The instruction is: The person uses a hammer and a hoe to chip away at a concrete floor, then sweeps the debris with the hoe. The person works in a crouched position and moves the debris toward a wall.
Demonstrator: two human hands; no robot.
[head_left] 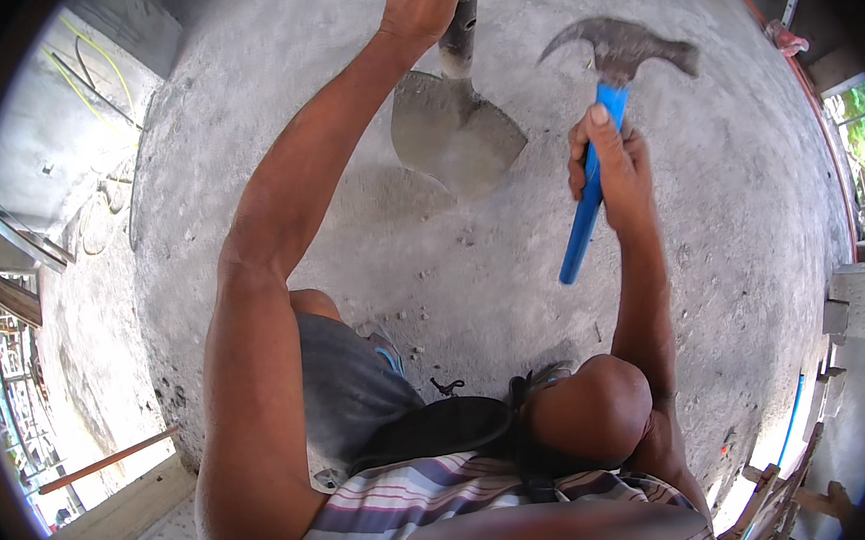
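My left hand (pixel 422 2) reaches out to the top edge of the picture and is closed around the shaft of a shovel. The shovel's grey, dusty blade (pixel 448 133) points back toward me, low over the concrete, and part of its shaft is cut off by the picture's edge. To the right, my right hand (pixel 618 162) grips a claw hammer (pixel 582 224) by its blue handle, thumb laid along it. The hammer's worn metal head is raised, the claw turned left toward the shovel and the striking face to the right.
Rough grey concrete floor (pixel 430 240) with small crumbs spreads around me. At the left are a concrete block (pixel 102 67) with yellow and dark cables, and a rusty rod (pixel 110 460). Wooden pieces (pixel 784 491) lie at the lower right. My bent knees are close below.
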